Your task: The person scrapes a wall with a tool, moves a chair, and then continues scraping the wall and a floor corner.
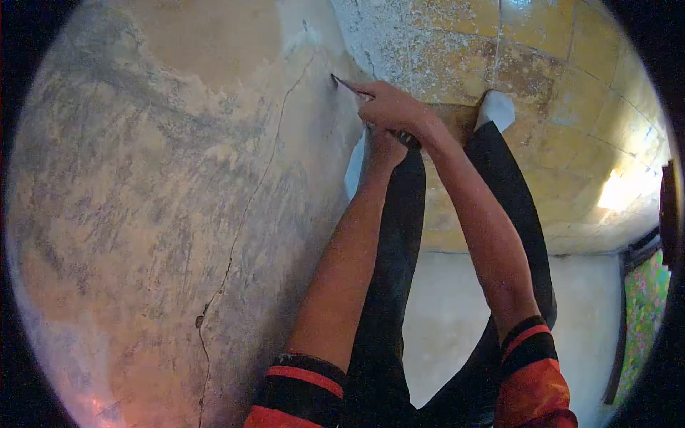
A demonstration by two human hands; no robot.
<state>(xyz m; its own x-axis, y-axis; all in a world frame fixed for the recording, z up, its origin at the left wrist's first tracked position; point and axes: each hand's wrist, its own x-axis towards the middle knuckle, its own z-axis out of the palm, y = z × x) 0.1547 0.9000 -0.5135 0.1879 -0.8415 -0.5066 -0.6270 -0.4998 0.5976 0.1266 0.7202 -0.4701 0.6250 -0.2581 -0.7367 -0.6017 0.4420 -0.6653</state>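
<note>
Both hands hold a scraper (341, 82) whose thin blade tip presses against the plaster wall (164, 200). My right hand (391, 107) is on top, fingers stretched along the blade toward the tip. Just below it, my left hand (385, 148) is closed around the dark handle (408, 139). The blade touches the wall close to a long crack (239, 235) that runs down the scraped, patchy surface.
My legs in black trousers (399, 235) stand close to the wall, with white footwear (496, 108) on a worn yellow tiled floor (571, 107). A pale lower wall (457, 307) and a flowered cloth (646, 307) lie at the right edge.
</note>
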